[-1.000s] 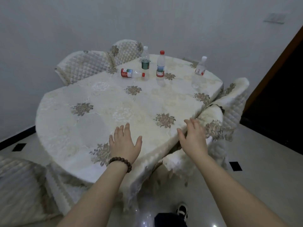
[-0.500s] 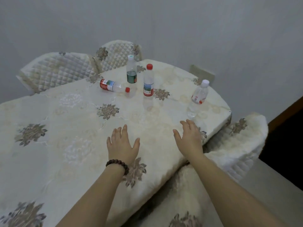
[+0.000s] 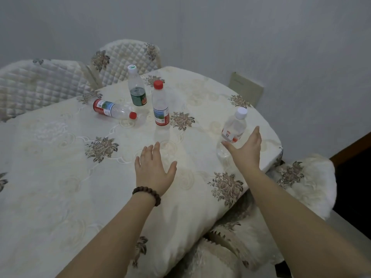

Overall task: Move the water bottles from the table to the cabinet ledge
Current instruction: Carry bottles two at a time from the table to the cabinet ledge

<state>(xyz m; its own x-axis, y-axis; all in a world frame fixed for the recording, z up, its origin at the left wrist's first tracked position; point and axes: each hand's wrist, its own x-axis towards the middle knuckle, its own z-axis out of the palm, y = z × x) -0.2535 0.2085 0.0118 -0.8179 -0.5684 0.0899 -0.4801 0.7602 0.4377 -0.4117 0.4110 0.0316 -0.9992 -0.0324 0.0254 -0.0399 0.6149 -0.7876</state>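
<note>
Two quilted chairs [image 3: 40, 83] with padded, diamond-stitched backs stand at the far left, pushed against a table [image 3: 50, 177] draped in a glossy cream cloth with raised swirls and brown flower patches. On the far part of the cloth lies a tipped bottle [image 3: 114, 109], clear ribbed plastic with a red label end and red cap, its cap pointing right. Just beside it stands a green bottle [image 3: 137, 87], clear with a dark green label and white cap, and right of that, slightly nearer, a red bottle [image 3: 160, 104] stands upright with a red cap and a blue and red label. The left hand [image 3: 153, 171] is flat above the cloth, fingers straight and spread, holding nothing; a beaded bracelet [image 3: 147, 192] of dark round beads rings its wrist, and the red bottle is well beyond its fingertips. Near the right edge stands a small bottle [image 3: 233, 128], clear with a white cap and a red-trimmed label. The right hand [image 3: 246, 151] is spread open just beside it, thumb at the bottle's lower part and fingers to its right, not gripping it.
</note>
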